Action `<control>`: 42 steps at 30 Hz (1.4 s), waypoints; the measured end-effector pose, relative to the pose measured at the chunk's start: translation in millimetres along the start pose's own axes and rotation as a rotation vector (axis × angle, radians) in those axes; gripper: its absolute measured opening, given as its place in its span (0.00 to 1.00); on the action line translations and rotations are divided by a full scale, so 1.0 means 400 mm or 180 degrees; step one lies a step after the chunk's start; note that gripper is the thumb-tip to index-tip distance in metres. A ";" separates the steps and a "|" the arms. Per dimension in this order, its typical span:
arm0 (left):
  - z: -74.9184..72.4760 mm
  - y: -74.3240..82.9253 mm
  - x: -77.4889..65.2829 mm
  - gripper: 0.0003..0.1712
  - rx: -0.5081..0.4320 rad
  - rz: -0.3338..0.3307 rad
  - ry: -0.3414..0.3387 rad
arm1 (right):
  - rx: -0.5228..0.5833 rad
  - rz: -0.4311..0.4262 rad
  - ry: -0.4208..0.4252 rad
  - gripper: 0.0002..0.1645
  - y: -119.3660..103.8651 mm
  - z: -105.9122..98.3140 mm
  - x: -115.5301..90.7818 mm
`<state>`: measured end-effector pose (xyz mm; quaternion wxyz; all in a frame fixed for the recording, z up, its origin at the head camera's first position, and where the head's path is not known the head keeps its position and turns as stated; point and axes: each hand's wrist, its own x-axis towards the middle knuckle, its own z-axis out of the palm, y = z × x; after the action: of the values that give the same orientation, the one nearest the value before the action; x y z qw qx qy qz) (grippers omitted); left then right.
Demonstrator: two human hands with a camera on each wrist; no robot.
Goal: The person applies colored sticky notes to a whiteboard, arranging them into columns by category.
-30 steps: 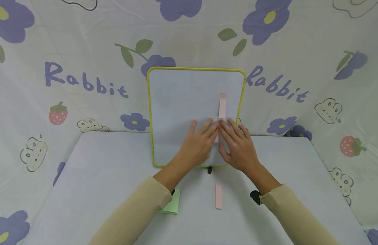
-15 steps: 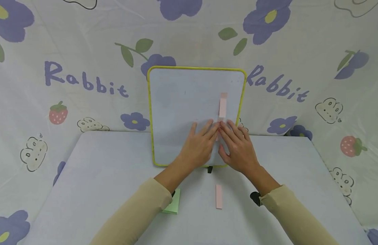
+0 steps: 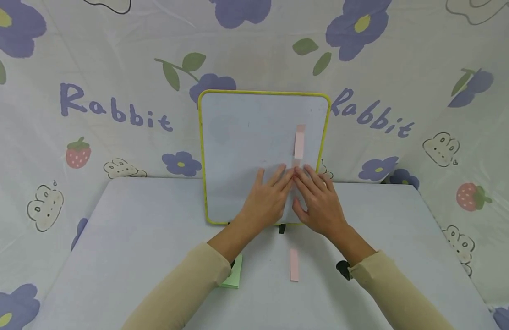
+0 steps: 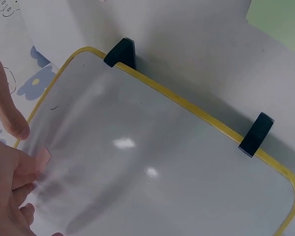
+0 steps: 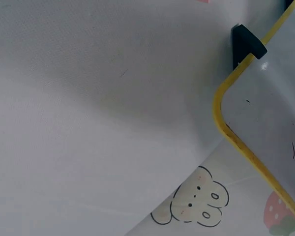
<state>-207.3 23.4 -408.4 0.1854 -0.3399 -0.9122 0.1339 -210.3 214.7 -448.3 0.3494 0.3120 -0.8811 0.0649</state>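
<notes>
A yellow-rimmed whiteboard stands upright on the table. One pink sticky strip is on its right half. Directly below that strip, both hands meet with fingertips together over a second pink strip, mostly hidden; its top edge shows above the fingers. My left hand has its fingers spread and straight on the board. From the other side, my right hand lays straight fingers on the same spot, thumb apart. In the left wrist view, the lower end of the covered strip pokes out beside the fingers.
Another pink strip lies on the table in front of the board. A green sticky note pad is partly behind the left sleeve. Black stand feet grip the board's lower rim. A patterned cloth hangs behind.
Both hands have slid slightly down the board with fingertips together, and the top of the covered strip now shows more. The other strips and the green pad stay in place.
</notes>
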 end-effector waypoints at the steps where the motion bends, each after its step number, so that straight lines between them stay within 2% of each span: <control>1: 0.001 0.000 -0.001 0.35 0.0006 0.0002 0.0000 | 0.0001 -0.0001 -0.0001 0.35 -0.001 0.001 -0.001; 17: 0.007 0.000 -0.012 0.34 0.0010 0.0006 0.0026 | -0.0028 -0.0020 -0.0123 0.35 -0.006 -0.005 -0.005; 26: 0.006 -0.002 -0.042 0.36 -0.0039 0.0121 0.0048 | 0.0031 -0.0040 -0.0158 0.33 -0.012 -0.011 -0.004; 30: 0.007 -0.010 -0.077 0.34 -0.0196 0.0179 0.0050 | 0.0105 -0.0064 -0.0073 0.32 -0.020 -0.013 -0.005; 34: 0.013 -0.031 -0.127 0.32 -0.0432 0.0212 -0.0032 | 0.0211 -0.0102 -0.0051 0.32 -0.038 -0.016 -0.008; 39: 0.049 -0.071 -0.209 0.31 -0.0891 0.0208 -0.0057 | 0.0315 -0.0114 -0.0210 0.31 -0.066 -0.020 -0.015; 42: 0.075 -0.090 -0.255 0.31 -0.0984 0.0226 0.0013 | 0.0387 -0.0140 -0.0235 0.31 -0.082 -0.017 -0.023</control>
<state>-169.3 -74.7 -447.1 0.1278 -0.3967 -0.9090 -0.0022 -181.5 195.4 -452.8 0.2985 0.3541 -0.8807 0.0990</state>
